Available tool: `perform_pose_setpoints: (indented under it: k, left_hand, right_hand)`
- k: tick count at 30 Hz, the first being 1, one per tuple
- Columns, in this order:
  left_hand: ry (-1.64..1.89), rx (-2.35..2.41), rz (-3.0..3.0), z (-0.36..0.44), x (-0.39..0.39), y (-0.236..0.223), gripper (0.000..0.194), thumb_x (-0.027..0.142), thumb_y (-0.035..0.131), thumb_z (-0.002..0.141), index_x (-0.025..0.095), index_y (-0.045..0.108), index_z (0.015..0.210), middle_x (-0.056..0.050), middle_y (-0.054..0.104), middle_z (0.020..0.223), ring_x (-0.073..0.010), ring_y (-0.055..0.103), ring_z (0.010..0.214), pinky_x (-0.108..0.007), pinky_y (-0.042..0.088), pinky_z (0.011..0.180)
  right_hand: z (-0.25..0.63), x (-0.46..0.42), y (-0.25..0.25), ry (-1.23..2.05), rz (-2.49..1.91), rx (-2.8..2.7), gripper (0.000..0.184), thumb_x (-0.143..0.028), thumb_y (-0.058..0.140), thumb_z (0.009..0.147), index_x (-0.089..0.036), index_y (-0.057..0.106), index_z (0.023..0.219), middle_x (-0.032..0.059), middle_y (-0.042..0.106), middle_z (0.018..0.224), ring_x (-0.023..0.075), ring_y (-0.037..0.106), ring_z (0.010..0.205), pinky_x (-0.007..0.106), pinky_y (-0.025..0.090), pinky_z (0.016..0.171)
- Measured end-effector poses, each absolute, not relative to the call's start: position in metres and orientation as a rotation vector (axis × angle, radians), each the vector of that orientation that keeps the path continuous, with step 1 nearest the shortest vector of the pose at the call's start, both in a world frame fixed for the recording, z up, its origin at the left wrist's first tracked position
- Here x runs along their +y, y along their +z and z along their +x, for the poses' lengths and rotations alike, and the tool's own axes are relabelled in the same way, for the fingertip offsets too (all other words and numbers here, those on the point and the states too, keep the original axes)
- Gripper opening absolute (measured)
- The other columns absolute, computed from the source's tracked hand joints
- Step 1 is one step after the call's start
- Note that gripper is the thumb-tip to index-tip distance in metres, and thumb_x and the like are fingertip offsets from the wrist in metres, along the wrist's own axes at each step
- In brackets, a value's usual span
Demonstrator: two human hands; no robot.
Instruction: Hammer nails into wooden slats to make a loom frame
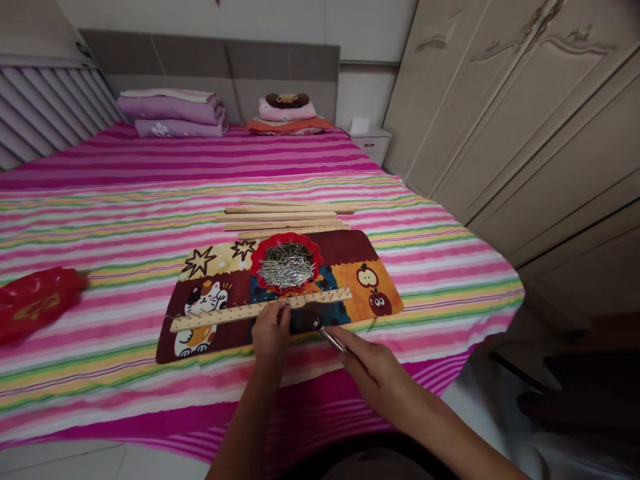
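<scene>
While the pink, yellow and white striped bedspread (450, 267) stretches wide beyond the multicoloured rectangular mat (340, 248), a pale, nail-studded wooden strip (225, 315) lies lengthwise within its edges. The left hand (271, 337) presses its fingertips together at the strip, anything pinched too small to tell; the right hand (373, 370) grips a shiny metal-handled tool (332, 339).

A striped bed (445, 267) carries wooden strips (280, 217) and a mat (345, 247).
</scene>
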State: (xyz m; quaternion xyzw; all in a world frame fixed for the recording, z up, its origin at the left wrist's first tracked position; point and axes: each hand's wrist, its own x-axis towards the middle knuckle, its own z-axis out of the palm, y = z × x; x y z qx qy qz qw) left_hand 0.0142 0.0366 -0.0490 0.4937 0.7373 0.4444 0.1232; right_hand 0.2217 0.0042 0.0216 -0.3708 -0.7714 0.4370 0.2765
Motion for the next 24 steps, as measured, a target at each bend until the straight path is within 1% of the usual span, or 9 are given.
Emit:
perform_pose_setpoints:
  k: [3, 5, 7, 9, 11, 13, 14, 19, 24]
  left_hand:
    - [1.27, 2.157, 1.402, 0.017, 0.034, -0.044, 0.015, 0.03, 0.054, 0.076, 0.023, 0.066, 0.08, -0.003, 0.071, 0.084, -0.0189, 0.064, 0.08, -0.03, 0.049, 0.077]
    - [1.279, 2.163, 1.41, 0.016, 0.03, -0.038, 0.016, 0.031, 0.055, 0.076, 0.023, 0.067, 0.082, -0.003, 0.071, 0.084, -0.0184, 0.064, 0.077, -0.029, 0.049, 0.075]
    - [1.306, 2.194, 1.446, 0.011, 0.029, -0.028, 0.019, 0.034, 0.054, 0.077, 0.022, 0.067, 0.084, -0.003, 0.07, 0.084, -0.0177, 0.063, 0.076, -0.029, 0.049, 0.076]
    - [1.311, 2.252, 1.513, 0.003, 0.032, -0.014, 0.021, 0.036, 0.053, 0.079, 0.021, 0.067, 0.085, -0.004, 0.07, 0.086, -0.0178, 0.063, 0.079, -0.029, 0.048, 0.079]
    - [1.236, 2.311, 1.607, -0.005, 0.044, 0.001, 0.021, 0.034, 0.053, 0.08, 0.021, 0.068, 0.085, -0.005, 0.07, 0.089, -0.0186, 0.063, 0.084, -0.029, 0.047, 0.081]
    - [1.044, 2.335, 1.698, -0.01, 0.063, 0.013, 0.019, 0.029, 0.053, 0.079, 0.021, 0.069, 0.085, -0.005, 0.07, 0.091, -0.0194, 0.063, 0.087, -0.029, 0.046, 0.082]
    - [0.915, 2.33, 1.736, -0.01, 0.074, 0.016, 0.018, 0.028, 0.054, 0.079, 0.021, 0.07, 0.084, -0.006, 0.07, 0.091, -0.0197, 0.063, 0.087, -0.029, 0.045, 0.081]
    - [0.28, 2.188, 1.851, 0.004, 0.123, 0.017, 0.017, 0.024, 0.055, 0.077, 0.024, 0.072, 0.082, -0.004, 0.072, 0.092, -0.0183, 0.064, 0.087, -0.026, 0.044, 0.076]
    - [0.121, 2.147, 1.852, 0.014, 0.145, 0.018, 0.012, 0.024, 0.06, 0.071, 0.024, 0.072, 0.071, -0.005, 0.071, 0.072, -0.0197, 0.065, 0.072, -0.026, 0.043, 0.066]
  right_hand:
    - [0.248, -0.008, -0.002, 1.311, -1.118, -2.005, 0.043, -0.027, 0.04, 0.094, -0.019, 0.051, 0.135, 0.0074, 0.07, 0.104, 0.0174, 0.065, 0.079, 0.029, 0.053, 0.075]
    - [0.264, -0.014, -0.025, 1.401, -1.203, -1.932, 0.044, -0.034, 0.043, 0.091, -0.019, 0.055, 0.131, 0.006, 0.069, 0.087, 0.0172, 0.061, 0.065, 0.029, 0.052, 0.065]
    - [0.275, -0.018, -0.049, 1.499, -1.28, -1.798, 0.044, -0.038, 0.046, 0.088, -0.02, 0.059, 0.127, 0.0039, 0.066, 0.078, 0.0168, 0.057, 0.061, 0.028, 0.049, 0.059]
    - [0.281, -0.021, -0.07, 1.598, -1.387, -1.618, 0.051, -0.043, 0.047, 0.084, -0.018, 0.057, 0.128, 0.0007, 0.058, 0.065, 0.0152, 0.052, 0.053, 0.026, 0.044, 0.05]
    - [0.283, -0.023, -0.084, 1.728, -1.495, -1.429, 0.064, -0.048, 0.047, 0.079, -0.014, 0.05, 0.134, -0.0045, 0.049, 0.055, 0.0118, 0.041, 0.04, 0.023, 0.035, 0.039]
    - [0.281, -0.023, -0.09, 1.811, -1.547, -1.302, 0.071, -0.05, 0.045, 0.077, -0.013, 0.043, 0.137, -0.008, 0.044, 0.052, 0.0088, 0.032, 0.034, 0.02, 0.026, 0.034]
    - [0.281, -0.023, -0.09, 1.819, -1.549, -1.273, 0.071, -0.049, 0.045, 0.076, -0.013, 0.042, 0.138, -0.0084, 0.044, 0.053, 0.008, 0.031, 0.033, 0.019, 0.024, 0.033]
    - [0.279, -0.023, -0.086, 1.811, -1.508, -1.279, 0.065, -0.046, 0.045, 0.078, -0.016, 0.045, 0.135, -0.0082, 0.047, 0.055, 0.0063, 0.033, 0.033, 0.018, 0.022, 0.033]
    - [0.279, -0.024, -0.091, 1.819, -1.505, -1.267, 0.062, -0.045, 0.045, 0.08, -0.018, 0.045, 0.135, -0.0092, 0.047, 0.054, 0.0058, 0.032, 0.032, 0.017, 0.023, 0.032]
